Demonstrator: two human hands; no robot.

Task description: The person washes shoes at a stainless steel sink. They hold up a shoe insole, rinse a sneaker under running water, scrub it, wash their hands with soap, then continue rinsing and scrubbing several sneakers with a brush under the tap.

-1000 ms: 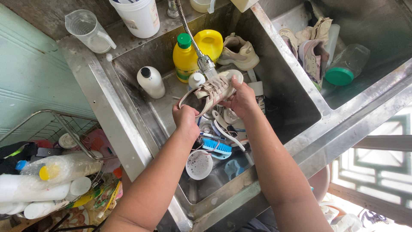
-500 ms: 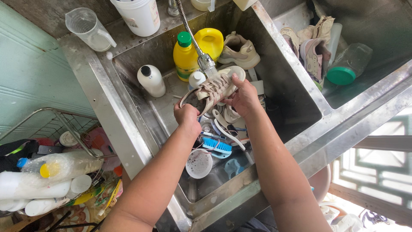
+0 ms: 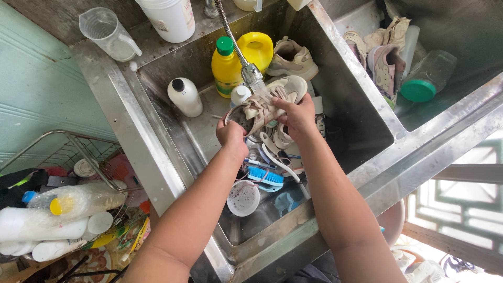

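Observation:
Both my hands hold a beige laced sneaker (image 3: pixel 267 102) over the steel sink (image 3: pixel 157 131), right under the spray head of the flexible tap hose (image 3: pixel 251 73). My left hand (image 3: pixel 230 133) grips the heel end. My right hand (image 3: pixel 297 114) grips the toe side. Below the sneaker lie more shoes (image 3: pixel 277 141), partly hidden by my arms. A blue scrub brush (image 3: pixel 266 177) and a small white cup (image 3: pixel 243 198) lie at the near end of the basin.
A yellow bottle with a green cap (image 3: pixel 226 65), a yellow jug (image 3: pixel 257 48), a white bottle (image 3: pixel 184 97) and another sneaker (image 3: pixel 292 57) sit at the basin's back. A measuring jug (image 3: pixel 107 34) stands on the rim. The right basin holds shoes (image 3: pixel 385 57) and a green-lidded jar (image 3: pixel 424 78). Bottles (image 3: pixel 63 209) fill the wire rack at left.
Both hands have lifted the sneaker a little up and back, closer under the tap's spray head.

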